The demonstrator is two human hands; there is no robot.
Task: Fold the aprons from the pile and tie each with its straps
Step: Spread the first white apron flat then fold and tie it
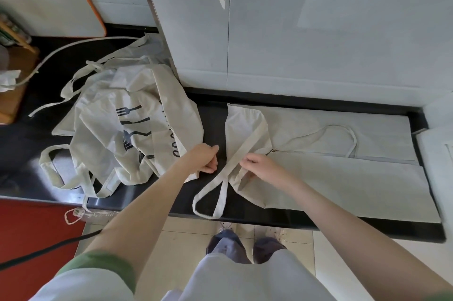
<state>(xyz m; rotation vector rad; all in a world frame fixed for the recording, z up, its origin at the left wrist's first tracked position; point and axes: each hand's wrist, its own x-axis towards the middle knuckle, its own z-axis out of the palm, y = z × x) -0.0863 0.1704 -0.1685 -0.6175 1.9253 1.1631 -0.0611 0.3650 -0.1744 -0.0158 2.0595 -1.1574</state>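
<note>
**A:** Where is the apron being worked on?

**B:** The folded apron (343, 178) lies flat on the black counter (213, 124). Its long axis runs from 9 o'clock to 3 o'clock, parallel to the counter's front edge. Its narrow end is at 9 o'clock, right under the hands, and the rest stretches away toward 3 o'clock.

**A:** And the pile?

**B:** The pile of aprons (117, 129) is crumpled at 9 to 10 o'clock from the hands, with straps trailing out of it. Its near edge comes close to the left wrist.

**A:** What are the hands doing?

**B:** The right hand (262, 167) pinches the wide strap (247, 145) between thumb and forefinger. That strap crosses the narrow end on a diagonal from 1 o'clock down to 7 o'clock. Its loop then drops toward 6 o'clock, over the front edge of the counter. The left hand (204, 157) sits just at 9 o'clock of the strap with its fingers curled in. I can't tell whether they hold a strap end, the pile's edge or nothing.

**A:** So what does the next move depend on?

**B:** On my reading, the strap lies between the two hands and across the apron's long axis. The right hand is on it and the left is nearest the free side. Wrapping probably means passing the strap around the short way, from one hand to the other. The body at 3 o'clock is not yet folded up small, so I judge the tying is at an early stage.
</note>
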